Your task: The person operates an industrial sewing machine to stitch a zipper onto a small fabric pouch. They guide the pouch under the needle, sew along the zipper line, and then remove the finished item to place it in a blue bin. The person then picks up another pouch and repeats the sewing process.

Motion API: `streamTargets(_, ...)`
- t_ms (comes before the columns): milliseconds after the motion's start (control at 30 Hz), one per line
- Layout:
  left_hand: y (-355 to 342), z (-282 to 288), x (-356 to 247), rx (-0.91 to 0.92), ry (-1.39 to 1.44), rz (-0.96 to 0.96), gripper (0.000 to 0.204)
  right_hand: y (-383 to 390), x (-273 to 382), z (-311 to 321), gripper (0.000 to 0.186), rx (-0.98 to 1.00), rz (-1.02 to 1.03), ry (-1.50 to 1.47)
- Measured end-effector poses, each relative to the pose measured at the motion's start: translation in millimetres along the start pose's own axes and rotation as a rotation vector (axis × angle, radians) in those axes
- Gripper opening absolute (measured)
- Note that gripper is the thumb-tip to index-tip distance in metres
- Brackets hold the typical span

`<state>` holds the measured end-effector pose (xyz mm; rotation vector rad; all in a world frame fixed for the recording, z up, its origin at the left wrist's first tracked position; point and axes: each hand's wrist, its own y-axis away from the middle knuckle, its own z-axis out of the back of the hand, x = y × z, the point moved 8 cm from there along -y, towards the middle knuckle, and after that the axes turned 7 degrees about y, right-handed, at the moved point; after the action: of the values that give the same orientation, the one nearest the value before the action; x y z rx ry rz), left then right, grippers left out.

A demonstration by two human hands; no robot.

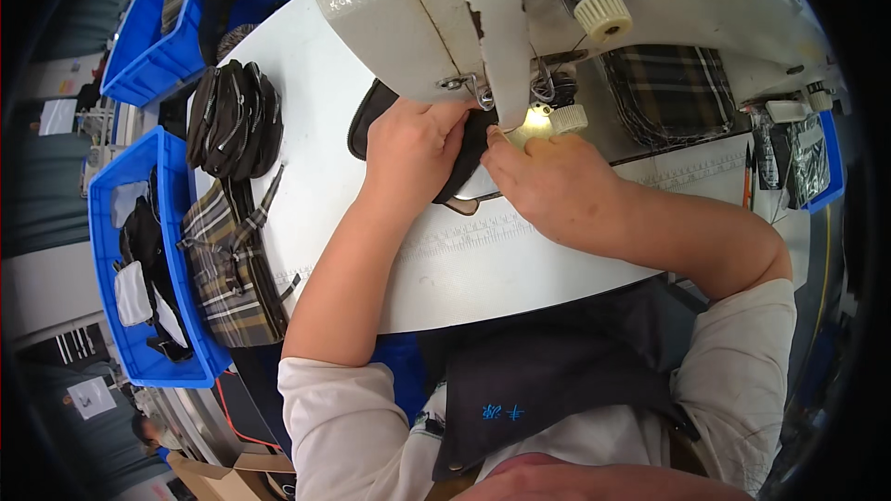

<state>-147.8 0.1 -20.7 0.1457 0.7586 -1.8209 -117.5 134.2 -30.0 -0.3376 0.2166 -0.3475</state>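
Observation:
A black fabric piece with a piped edge lies under the head of a white sewing machine. My left hand is closed on it, fingers bent and pressed to the cloth left of the needle area. On the other side, my right hand pinches the cloth's edge close to the presser foot, beside the small lit lamp. A light tan edge shows below the black cloth. The needle and several fingertips are hidden behind the machine head and my hands.
A stack of black pouches and plaid fabric pieces sit at the table's left edge. Blue bins stand beyond. Dark plaid panels lie right of the needle. A printed ruler crosses the white table.

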Motion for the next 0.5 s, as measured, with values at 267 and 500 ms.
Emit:
streamTargets(267, -5.0, 1.7, -16.2, 0.044, 0.015, -0.14, 0.039, 0.1, -4.1, -2.5, 0.029, 0.021, -0.037, -0.056)
streamTargets(500, 6.3, 3.1, -15.4, 0.066, -0.158, -0.11, 0.043, -0.5, -2.0, 1.5, 0.033, 0.028, 0.002, -0.042)
